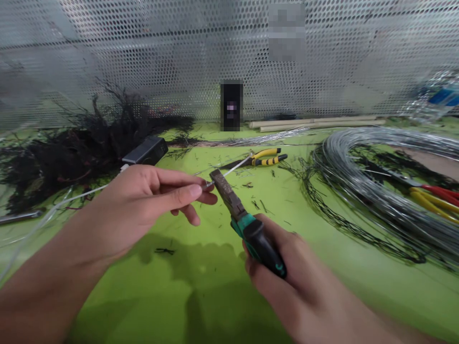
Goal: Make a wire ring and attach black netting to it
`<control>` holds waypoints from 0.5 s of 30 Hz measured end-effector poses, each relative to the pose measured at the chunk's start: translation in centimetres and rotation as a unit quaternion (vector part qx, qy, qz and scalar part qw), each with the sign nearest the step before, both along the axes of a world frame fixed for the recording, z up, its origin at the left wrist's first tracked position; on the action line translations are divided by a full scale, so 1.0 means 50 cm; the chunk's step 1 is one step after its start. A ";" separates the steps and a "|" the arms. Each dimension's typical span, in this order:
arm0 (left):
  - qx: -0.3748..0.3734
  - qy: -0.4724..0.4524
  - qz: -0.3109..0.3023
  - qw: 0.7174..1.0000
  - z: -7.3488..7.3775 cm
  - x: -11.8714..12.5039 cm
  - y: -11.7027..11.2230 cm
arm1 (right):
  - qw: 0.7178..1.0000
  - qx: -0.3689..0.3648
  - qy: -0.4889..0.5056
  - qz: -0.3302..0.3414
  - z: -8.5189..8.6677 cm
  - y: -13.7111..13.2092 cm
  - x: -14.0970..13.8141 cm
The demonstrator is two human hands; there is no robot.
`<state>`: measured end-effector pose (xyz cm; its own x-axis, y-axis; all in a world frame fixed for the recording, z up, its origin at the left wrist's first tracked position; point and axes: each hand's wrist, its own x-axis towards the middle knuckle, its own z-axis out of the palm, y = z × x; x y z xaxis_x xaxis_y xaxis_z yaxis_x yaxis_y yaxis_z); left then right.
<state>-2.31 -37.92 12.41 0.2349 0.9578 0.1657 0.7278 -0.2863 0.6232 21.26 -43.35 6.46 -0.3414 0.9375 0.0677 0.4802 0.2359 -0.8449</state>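
Observation:
My right hand point(287, 277) is wrapped round the green and black handles of a pair of pliers point(229, 196). Their blunt metal jaws point away from me and lie against a thin silvery wire point(234, 167). Between thumb and fingertips my left hand point(158, 196) pinches this wire just left of the jaws; the other fingers are loosely bent. The wire runs on past the jaws, up and to the right. Whether the jaws grip it tightly, I cannot tell. Behind them lie yellow and black long-nosed pliers point(265, 157) on the green tabletop point(201, 291).
A big coil of silvery wire point(340, 148) lies at right, with red-handled point(444, 193) and yellow-handled tools point(430, 203) inside. Black wire strands point(344, 224) trail beside it. At left are a dark tangled heap point(71, 134) and a black box point(145, 150). A perforated metal panel point(179, 52) stands behind.

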 end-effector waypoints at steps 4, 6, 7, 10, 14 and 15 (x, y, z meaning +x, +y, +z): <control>-0.061 -0.031 0.010 0.998 -0.001 0.006 -0.002 | 1.000 -0.010 0.004 -0.002 0.003 -0.001 -0.001; -0.037 -0.038 0.026 0.998 -0.002 0.010 -0.009 | 1.000 -0.014 0.011 -0.001 0.004 -0.002 -0.001; -0.024 -0.046 0.030 0.998 -0.002 0.013 -0.013 | 1.000 -0.018 0.016 -0.001 0.005 -0.001 -0.002; 0.031 -0.085 0.028 0.995 -0.009 0.022 -0.023 | 0.999 -0.033 0.027 0.002 0.008 0.000 -0.002; 0.195 -0.074 0.023 0.978 -0.033 0.030 -0.028 | 0.998 -0.054 0.037 0.002 0.009 0.000 0.000; 0.243 -0.049 0.026 0.968 -0.040 0.030 -0.028 | 0.998 -0.058 0.035 0.001 0.009 0.000 0.000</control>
<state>-0.83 -39.30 10.42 0.1495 0.7711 0.6190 0.6930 -0.5282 0.4907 21.25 -43.33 6.93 -0.3413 0.9398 -0.0177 0.4183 0.1350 -0.8982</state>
